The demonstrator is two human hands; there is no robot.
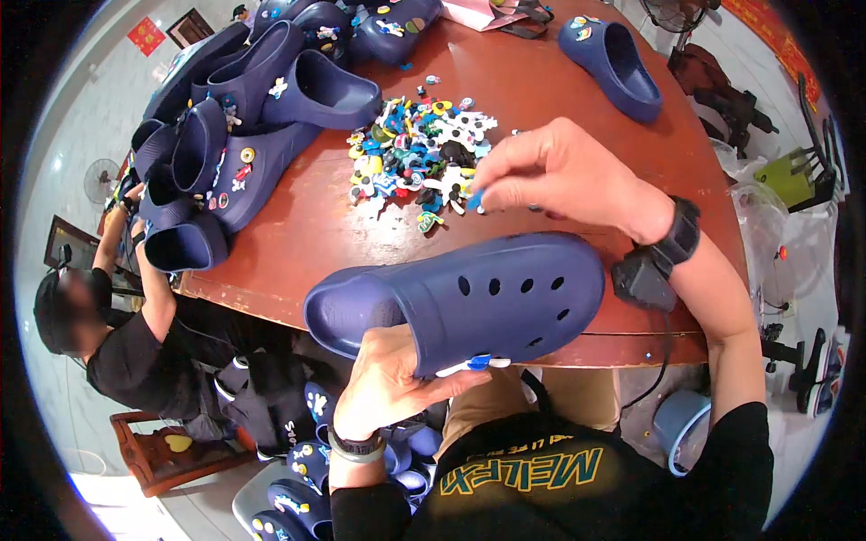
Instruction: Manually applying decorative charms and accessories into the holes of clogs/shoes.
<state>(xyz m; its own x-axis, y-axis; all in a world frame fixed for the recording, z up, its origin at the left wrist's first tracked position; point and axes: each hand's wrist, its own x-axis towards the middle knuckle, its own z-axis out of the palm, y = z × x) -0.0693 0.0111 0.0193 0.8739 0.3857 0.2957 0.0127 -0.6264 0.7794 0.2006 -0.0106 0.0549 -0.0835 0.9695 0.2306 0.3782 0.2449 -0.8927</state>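
Observation:
My left hand (383, 379) grips a navy blue clog (487, 298) by its heel opening, thumb along its lower side. The clog lies tilted over the table's front edge, its holed toe pointing right. A blue and white charm (478, 362) sits on its near side, close to my thumb. Above the clog my right hand (564, 176) is closed in a pinch, with a small blue shoe charm (475, 199) at its fingertips. Just left of these fingers spreads a pile of mixed colourful shoe charms (397, 167) on the table.
Many decorated navy clogs (271, 171) are heaped on the table's left side. Another clog (618, 68) lies at the far right of the red-brown table (298, 243). A person (135, 343) in black works at the left. More clogs (311, 460) lie below; a blue bucket (681, 428) stands right.

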